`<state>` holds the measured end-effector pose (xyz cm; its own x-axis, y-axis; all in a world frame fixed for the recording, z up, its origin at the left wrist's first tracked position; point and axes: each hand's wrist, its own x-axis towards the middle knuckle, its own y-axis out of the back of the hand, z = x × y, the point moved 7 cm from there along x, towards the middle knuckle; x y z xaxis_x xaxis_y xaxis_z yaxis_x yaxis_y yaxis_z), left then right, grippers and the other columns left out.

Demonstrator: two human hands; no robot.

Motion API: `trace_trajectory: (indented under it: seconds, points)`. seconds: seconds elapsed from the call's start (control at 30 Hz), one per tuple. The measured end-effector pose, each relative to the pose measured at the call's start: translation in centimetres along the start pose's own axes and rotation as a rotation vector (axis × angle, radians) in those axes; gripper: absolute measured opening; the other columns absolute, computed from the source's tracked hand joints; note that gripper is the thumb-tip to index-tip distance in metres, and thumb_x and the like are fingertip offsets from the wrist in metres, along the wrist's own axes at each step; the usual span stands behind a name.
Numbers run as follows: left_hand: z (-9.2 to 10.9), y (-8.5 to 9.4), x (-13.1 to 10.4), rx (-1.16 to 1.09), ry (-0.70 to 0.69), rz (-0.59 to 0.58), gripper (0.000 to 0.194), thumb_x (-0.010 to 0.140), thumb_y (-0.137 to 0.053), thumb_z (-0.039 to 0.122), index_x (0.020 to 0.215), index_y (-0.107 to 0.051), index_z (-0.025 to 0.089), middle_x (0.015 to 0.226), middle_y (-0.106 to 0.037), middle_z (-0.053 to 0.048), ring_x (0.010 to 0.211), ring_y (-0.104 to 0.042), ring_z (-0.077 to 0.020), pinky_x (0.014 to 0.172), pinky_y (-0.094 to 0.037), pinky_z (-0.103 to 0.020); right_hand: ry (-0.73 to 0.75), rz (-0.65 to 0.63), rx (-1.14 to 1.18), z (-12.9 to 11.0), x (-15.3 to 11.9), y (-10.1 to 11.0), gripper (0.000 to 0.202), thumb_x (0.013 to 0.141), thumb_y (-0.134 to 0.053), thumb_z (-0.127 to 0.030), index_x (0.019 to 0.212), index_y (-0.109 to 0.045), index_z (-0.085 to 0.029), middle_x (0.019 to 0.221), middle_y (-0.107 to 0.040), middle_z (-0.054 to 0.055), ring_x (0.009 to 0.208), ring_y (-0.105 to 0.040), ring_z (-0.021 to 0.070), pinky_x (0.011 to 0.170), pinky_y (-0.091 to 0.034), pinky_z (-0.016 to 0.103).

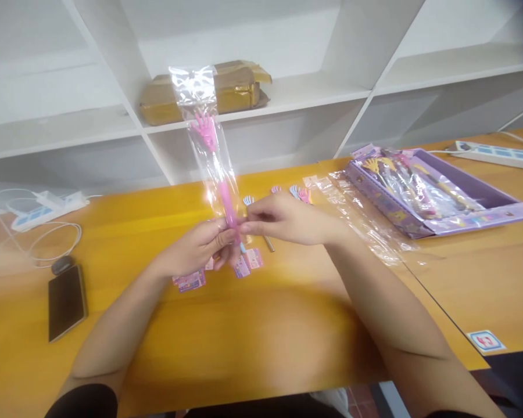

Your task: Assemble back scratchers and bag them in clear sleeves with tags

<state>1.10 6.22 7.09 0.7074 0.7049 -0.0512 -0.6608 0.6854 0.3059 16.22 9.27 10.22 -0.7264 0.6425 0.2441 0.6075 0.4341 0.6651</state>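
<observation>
A pink hand-shaped back scratcher (226, 200) stands nearly upright inside a clear plastic bag (196, 87), its little hand at the top. My left hand (204, 247) is closed round the lower end of the handle through the bag. From the other side, my right hand (283, 219) pinches at the same end, its fingertips touching the bag or handle; exactly what they grip is hidden. Behind and below my hands lie several more back scratchers (304, 195), partly covered by my right hand. Small purple and pink printed cards (192, 281) lie under my left hand.
Flat clear bags (357, 215) lie right of my hands, beside a purple display box (475, 216) holding bagged back scratchers. A phone (67, 302) and power strip (50, 210) with white cables are at left. Another power strip (499, 155) sits far right. A taped parcel (239, 87) rests on the shelf.
</observation>
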Motion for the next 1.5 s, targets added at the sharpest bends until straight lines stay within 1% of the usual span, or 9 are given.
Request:
trace_trajectory:
  seconds: [0.17,0.27,0.37,0.73,0.9,0.97,1.1,1.37,1.5]
  points:
    - [0.1,1.1,0.1,0.180,-0.017,0.135,0.065,0.111,-0.044,0.065,0.073,-0.066,0.018,0.061,-0.072,-0.003,0.051,-0.063,-0.0111,0.058,-0.047,-0.024,0.004,-0.083,0.220,-0.5,0.3,-1.2,0.045,0.102,-0.072,-0.057,0.079,-0.064,-0.019,0.068,-0.061,-0.005,0.061,-0.051,0.0096,0.057,-0.038,0.025]
    - [0.4,1.5,0.0,0.258,-0.058,0.211,0.067,0.110,-0.046,0.067,0.070,-0.067,0.018,0.059,-0.071,-0.003,0.054,-0.064,-0.0122,0.059,-0.045,-0.024,0.039,-0.151,0.445,-1.1,0.6,-1.9,0.039,0.107,-0.066,-0.054,0.093,-0.073,-0.019,0.092,-0.077,0.002,0.088,-0.070,0.0154,0.082,-0.055,0.029]
    - [0.9,1.7,0.0,0.290,-0.098,0.236,0.063,0.110,-0.049,0.064,0.072,-0.068,0.018,0.063,-0.071,-0.003,0.058,-0.064,-0.0127,0.061,-0.044,-0.024,0.061,-0.193,0.605,-1.3,0.8,-2.2,0.038,0.107,-0.067,-0.053,0.099,-0.076,-0.017,0.102,-0.081,0.006,0.101,-0.075,0.0184,0.096,-0.058,0.034]
    - [0.8,2.5,0.2,-0.042,-0.159,0.301,0.048,0.101,-0.067,0.064,0.092,-0.068,0.017,0.077,-0.065,-0.002,0.063,-0.063,-0.0130,0.060,-0.053,-0.025,0.092,-0.047,0.732,-0.7,1.7,-2.6,0.040,0.102,-0.074,-0.055,0.092,-0.078,-0.016,0.089,-0.081,0.006,0.086,-0.076,0.0165,0.086,-0.061,0.032]
    - [0.3,2.4,0.4,-0.096,-0.165,0.322,0.046,0.101,-0.070,0.059,0.083,-0.068,0.017,0.071,-0.064,-0.002,0.062,-0.062,-0.0128,0.061,-0.053,-0.026,0.089,-0.031,0.813,-0.2,1.6,-3.1,0.041,0.106,-0.070,-0.053,0.091,-0.074,-0.014,0.087,-0.080,0.006,0.054,-0.049,0.0058,0.049,-0.033,0.022]
    - [0.3,2.3,0.5,-0.124,-0.195,0.343,0.046,0.099,-0.072,0.060,0.083,-0.071,0.017,0.073,-0.066,-0.003,0.062,-0.062,-0.0131,0.060,-0.053,-0.026,0.101,-0.025,0.865,0.1,1.6,-3.3,0.040,0.106,-0.070,-0.050,0.089,-0.072,-0.015,0.084,-0.079,0.004,0.049,-0.039,0.0042,0.047,-0.027,0.023]
    - [0.7,1.8,0.7,-0.146,-0.282,0.353,0.045,0.098,-0.074,0.059,0.083,-0.076,0.017,0.074,-0.068,-0.004,0.065,-0.064,-0.0147,0.060,-0.054,-0.026,0.134,-0.017,0.925,0.4,1.5,-3.3,0.038,0.107,-0.068,-0.046,0.086,-0.070,-0.015,0.076,-0.074,0.001,0.048,-0.038,0.0041,0.047,-0.027,0.023]
    - [2.1,1.8,-0.4,0.121,-0.318,0.344,0.039,0.106,-0.065,0.052,0.091,-0.084,0.021,0.072,-0.073,-0.004,0.066,-0.067,-0.0165,0.067,-0.054,-0.029,0.195,0.022,0.890,-1.1,0.9,-2.6,0.041,0.108,-0.065,-0.047,0.082,-0.067,-0.016,0.065,-0.059,-0.004,0.051,-0.035,0.0058,0.047,-0.028,0.023]
    - [3.2,2.3,-1.1,0.412,-0.299,0.413,0.032,0.109,-0.063,0.044,0.096,-0.085,0.024,0.080,-0.078,-0.004,0.074,-0.071,-0.0170,0.075,-0.053,-0.029,0.152,0.066,0.667,-1.4,0.9,-1.9,0.041,0.105,-0.069,-0.050,0.085,-0.071,-0.015,0.073,-0.065,-0.001,0.064,-0.053,0.0090,0.059,-0.042,0.023]
